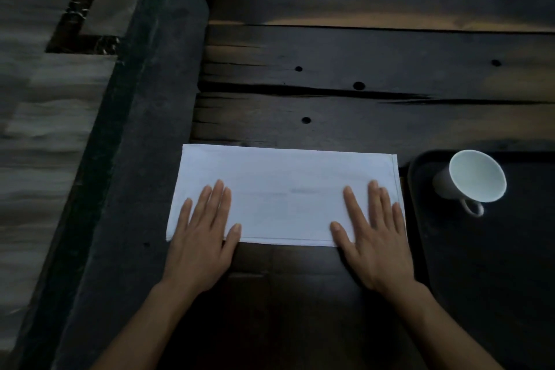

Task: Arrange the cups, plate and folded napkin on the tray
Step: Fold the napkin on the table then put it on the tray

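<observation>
Dark plank tabletop [360, 57] carries the napkin [285, 195], long axis left-right along the near edge, pressed at either end by flat, spread hands, left [201, 237] and right [375, 234], the tray [420, 219] with cup [471, 177] just beside the right one.

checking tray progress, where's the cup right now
In the head view the cup stands at right, on the tray's far left corner, just right of the napkin.
</observation>
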Demonstrator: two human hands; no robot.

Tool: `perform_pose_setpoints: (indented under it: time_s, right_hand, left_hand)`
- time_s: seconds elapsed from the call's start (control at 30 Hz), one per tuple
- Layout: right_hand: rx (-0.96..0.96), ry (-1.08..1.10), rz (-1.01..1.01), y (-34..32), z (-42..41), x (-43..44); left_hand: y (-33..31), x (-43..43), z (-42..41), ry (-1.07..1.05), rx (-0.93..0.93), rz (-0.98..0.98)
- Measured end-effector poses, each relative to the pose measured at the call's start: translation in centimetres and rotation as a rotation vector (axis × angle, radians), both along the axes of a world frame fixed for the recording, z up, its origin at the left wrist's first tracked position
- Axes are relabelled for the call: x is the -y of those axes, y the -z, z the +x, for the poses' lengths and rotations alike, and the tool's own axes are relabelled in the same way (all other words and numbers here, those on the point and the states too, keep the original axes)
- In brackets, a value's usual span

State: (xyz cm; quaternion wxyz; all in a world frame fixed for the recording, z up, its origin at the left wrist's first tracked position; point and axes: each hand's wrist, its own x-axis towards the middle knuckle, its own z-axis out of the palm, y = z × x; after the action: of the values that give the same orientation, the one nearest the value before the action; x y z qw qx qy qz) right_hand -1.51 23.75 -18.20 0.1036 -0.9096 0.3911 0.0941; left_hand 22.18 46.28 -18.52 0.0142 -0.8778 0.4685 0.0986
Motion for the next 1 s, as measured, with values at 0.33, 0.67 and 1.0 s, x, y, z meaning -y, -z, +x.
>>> perform_pose_setpoints:
  time_s: [0.33,0.67,1.0]
  right_hand:
    - [-0.03,-0.023,0.043,-0.6,0.1,0.2]
    - [0.033,-0.173,0.07,-0.3,7.3,2.3]
    - [0.094,-0.045,-0.071,0.8,3.7,5.3]
  left_hand:
    - [-0.1,-1.2,-0.7,-0.162,-0.07,0.003]
    - [-0.9,11.2,0.0,0.128,-0.04,0.02]
    - [1.3,4.5,4.2,-0.138,0.024,-0.064]
